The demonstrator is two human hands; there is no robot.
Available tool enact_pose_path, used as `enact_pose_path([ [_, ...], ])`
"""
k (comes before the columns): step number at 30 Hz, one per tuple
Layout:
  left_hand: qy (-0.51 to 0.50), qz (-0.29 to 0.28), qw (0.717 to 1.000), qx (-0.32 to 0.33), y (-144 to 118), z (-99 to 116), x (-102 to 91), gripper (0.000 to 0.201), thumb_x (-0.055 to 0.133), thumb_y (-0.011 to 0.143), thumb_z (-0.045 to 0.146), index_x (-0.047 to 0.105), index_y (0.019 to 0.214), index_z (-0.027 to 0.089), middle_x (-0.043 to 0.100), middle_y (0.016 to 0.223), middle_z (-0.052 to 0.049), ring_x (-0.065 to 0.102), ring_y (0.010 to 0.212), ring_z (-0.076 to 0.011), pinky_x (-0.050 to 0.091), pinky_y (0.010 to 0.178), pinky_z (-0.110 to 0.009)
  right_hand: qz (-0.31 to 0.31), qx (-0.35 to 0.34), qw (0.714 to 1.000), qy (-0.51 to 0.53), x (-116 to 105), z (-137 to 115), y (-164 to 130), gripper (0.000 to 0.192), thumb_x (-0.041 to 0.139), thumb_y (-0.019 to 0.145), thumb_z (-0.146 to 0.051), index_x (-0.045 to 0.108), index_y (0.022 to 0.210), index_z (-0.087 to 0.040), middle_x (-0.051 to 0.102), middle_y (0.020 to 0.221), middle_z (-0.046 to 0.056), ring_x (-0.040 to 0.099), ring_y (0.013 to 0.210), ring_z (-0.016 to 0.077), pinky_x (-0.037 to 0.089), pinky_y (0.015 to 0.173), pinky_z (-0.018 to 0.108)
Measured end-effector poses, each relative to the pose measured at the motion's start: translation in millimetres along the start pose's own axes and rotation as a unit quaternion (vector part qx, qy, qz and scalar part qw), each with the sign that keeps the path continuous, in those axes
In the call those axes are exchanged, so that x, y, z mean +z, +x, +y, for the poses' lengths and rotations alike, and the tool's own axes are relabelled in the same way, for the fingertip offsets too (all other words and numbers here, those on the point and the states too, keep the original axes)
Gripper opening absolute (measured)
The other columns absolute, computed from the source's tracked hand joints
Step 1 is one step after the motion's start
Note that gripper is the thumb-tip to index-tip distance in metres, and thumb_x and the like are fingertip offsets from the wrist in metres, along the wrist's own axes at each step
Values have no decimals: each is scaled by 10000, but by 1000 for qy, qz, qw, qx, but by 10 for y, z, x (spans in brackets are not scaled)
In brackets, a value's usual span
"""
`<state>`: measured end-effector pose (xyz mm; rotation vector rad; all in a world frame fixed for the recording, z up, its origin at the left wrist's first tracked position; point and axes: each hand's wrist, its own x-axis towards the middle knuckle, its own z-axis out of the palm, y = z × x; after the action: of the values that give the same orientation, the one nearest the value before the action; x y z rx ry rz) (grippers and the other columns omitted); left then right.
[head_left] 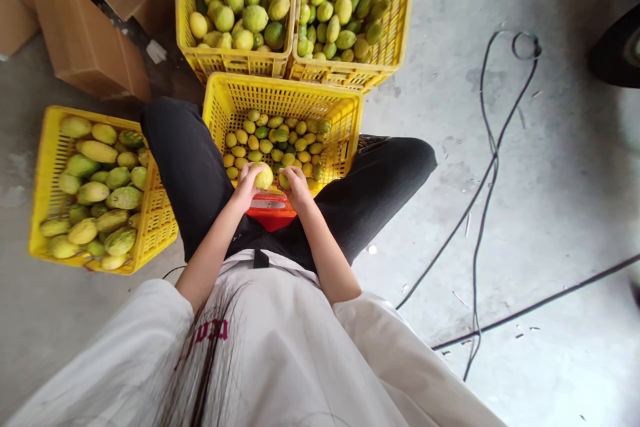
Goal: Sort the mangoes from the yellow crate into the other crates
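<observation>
Left hand: the left hand (246,185) is closed around a yellow-green fruit (263,175), held over the near rim of the centre crate (345,121).
Right hand: the right hand (299,187) is clamped on a smaller fruit (285,180), just beside the first (both within easy reach of the crate).
Centre crate: sits between the knees, partly filled with small fruit.
Red object: the red object (270,211) lies under the hands; its kind cannot be told.
Side crate: the side crate (50,167) holds larger fruit, kept apart by size.

Concrete floor (550,213) bears yellow crates (50,167), cables (487,167), probably cardboard boxes (85,47).
</observation>
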<state>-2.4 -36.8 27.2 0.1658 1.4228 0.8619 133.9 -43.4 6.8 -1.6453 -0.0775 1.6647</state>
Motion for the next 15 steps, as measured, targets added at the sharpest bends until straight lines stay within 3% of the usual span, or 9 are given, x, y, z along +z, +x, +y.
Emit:
enact_pose_path([
  [6, 8, 3, 1000, -11, 21, -20, -6, 347, 866, 871, 254, 573, 1056, 251, 711, 938, 5, 742, 744, -179, 527, 531, -237, 4, 10, 999, 37, 23, -61, -59, 223, 734, 875, -237, 539, 976, -272, 627, 794, -63, 661, 680, 138, 518, 583, 214],
  [12, -26, 15, 999, -24, 10, 9, 18, 263, 808, 923, 322, 616, 1081, 236, 719, 885, 6, 748, 714, -181, 512, 532, -225, -18, -27, 992, 121, 10, 30, 43, 325, 707, 818, -220, 470, 1026, -297, 682, 870, -54, 769, 842, 189, 623, 697, 258],
  [15, -77, 22, 996, -34, 24, 48, 8, 201, 658, 1017, 405, 642, 1040, 206, 719, 841, -35, 756, 742, -215, 516, 539, -257, -32, -35, 992, 118, -11, 59, 73, 353, 759, 823, -231, 495, 1047, -298, 694, 855, -49, 784, 857, 208, 658, 741, 301],
])
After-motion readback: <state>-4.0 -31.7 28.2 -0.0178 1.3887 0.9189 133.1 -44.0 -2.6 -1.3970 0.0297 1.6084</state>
